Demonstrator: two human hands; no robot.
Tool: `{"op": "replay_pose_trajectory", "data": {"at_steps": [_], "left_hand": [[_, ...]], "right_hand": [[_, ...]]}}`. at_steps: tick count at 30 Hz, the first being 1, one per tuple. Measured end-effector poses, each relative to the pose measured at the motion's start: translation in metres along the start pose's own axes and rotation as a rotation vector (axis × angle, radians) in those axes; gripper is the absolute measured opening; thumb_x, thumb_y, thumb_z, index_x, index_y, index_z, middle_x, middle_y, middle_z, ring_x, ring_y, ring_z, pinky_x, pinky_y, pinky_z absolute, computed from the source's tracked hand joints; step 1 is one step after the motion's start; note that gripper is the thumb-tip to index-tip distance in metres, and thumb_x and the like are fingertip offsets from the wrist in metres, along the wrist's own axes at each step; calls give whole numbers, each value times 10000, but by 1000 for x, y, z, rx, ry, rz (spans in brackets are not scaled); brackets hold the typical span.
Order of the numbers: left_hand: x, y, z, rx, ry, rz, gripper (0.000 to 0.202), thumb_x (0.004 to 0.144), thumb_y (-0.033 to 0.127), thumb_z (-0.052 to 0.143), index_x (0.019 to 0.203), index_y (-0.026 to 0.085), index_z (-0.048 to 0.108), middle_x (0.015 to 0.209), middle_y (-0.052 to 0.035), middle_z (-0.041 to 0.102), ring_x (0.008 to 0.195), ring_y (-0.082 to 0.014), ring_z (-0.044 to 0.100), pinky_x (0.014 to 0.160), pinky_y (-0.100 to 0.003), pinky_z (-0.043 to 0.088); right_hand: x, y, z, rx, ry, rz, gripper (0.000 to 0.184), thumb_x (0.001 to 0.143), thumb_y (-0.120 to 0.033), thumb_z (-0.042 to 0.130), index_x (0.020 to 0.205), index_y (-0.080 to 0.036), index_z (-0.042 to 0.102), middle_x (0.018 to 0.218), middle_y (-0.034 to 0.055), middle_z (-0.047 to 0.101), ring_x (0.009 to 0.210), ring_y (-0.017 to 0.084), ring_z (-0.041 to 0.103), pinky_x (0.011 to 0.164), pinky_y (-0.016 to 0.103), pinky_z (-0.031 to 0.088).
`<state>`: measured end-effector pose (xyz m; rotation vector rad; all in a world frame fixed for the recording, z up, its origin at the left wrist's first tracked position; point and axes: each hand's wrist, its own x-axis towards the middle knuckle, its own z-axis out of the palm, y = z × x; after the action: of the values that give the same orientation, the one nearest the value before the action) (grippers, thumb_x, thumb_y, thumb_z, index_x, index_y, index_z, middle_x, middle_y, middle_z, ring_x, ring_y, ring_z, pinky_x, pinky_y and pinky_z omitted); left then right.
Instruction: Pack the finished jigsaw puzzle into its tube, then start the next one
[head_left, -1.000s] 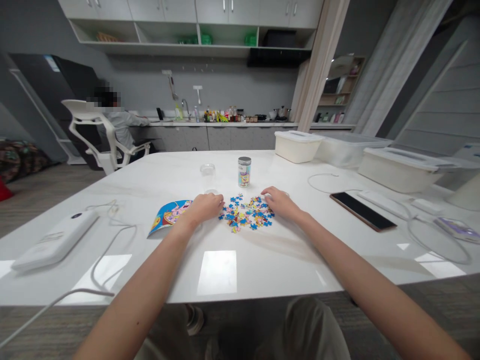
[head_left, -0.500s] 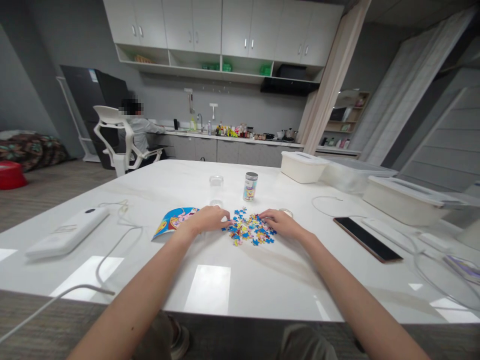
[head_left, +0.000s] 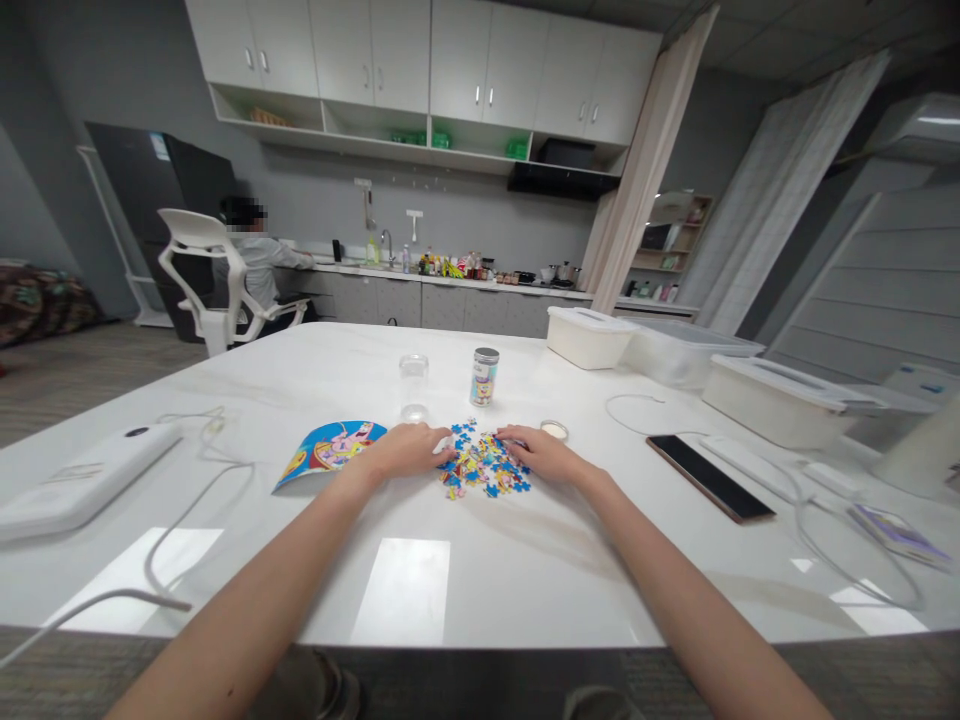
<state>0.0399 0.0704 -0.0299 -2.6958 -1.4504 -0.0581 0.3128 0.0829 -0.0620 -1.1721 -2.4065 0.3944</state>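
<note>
A loose pile of colourful jigsaw puzzle pieces [head_left: 480, 465] lies on the white table in front of me. My left hand [head_left: 411, 450] rests at the pile's left edge, its fingers slightly bent and apart. From the other side my right hand [head_left: 541, 452] reaches in, fingers stretched over the upper right pieces; I see nothing held in it. Partly behind my left wrist is a curved picture sheet [head_left: 330, 448], blue with pink cartoon figures. Beyond the pile stand a printed canister with a metal lid [head_left: 485, 378] and a clear jar [head_left: 413, 388]. A round lid [head_left: 555, 430] lies behind my right hand.
At the right are a dark phone [head_left: 709, 477], cables and a power strip, with white storage boxes [head_left: 589, 338] behind. A white device [head_left: 86, 480] and a cable [head_left: 199, 500] occupy the left. Another person [head_left: 259, 265] sits at the far counter.
The view has shifted a little, so the table's things appear further left. Both hands stay at the puzzle pile, with only slight finger movement.
</note>
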Motion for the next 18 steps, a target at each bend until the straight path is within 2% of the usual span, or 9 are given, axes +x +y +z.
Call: {"op": "replay_pose_trajectory", "data": {"at_steps": [3,7,10,12,14,18], "left_hand": [[1,7,1,36,18,-42,499,952,490,349,1258,168,577,963,-166,720,923,-288,683,764,-350,480],[-2,11,-6,-4,-4,-8,546,941,552,347,1270,179,573,951,-154,719,926,-275,679,774,-335,472],[-4,9,-12,-70,-47,66,726,809,728,456,1297,198,551,931,-138,721,909,-282,676,743,-318,473],[-4,6,-11,-91,-73,83,818,711,792,521,1276,203,563,914,-131,722,882,-288,678,712,-312,474],[-3,5,-8,-101,-85,84,792,715,799,506,1240,211,585,910,-123,721,870,-281,679,701,-306,473],[2,9,-1,-70,-54,76,659,840,717,415,1209,205,601,913,-130,717,869,-281,683,716,-319,477]], "right_hand": [[1,-4,-1,35,0,-44,283,928,-215,463,1128,-234,663,1253,63,652,1171,215,592,1045,427,437],[-1,-10,-9,24,-4,-54,300,905,-270,532,1175,-198,643,1245,111,636,1132,229,604,1014,426,455],[-6,-15,-16,52,-76,-63,529,761,-400,723,1236,-196,612,1310,128,581,1189,259,566,1050,434,426],[-7,-17,-17,95,-123,-45,641,681,-442,784,1254,-223,599,1343,110,560,1218,265,545,1060,431,421],[-7,-18,-14,126,-124,-30,585,712,-441,762,1234,-225,609,1345,103,560,1219,253,544,1061,420,422],[-1,-16,-3,98,-33,-50,373,827,-371,669,1154,-193,646,1290,126,592,1191,242,563,1056,427,417]]}}
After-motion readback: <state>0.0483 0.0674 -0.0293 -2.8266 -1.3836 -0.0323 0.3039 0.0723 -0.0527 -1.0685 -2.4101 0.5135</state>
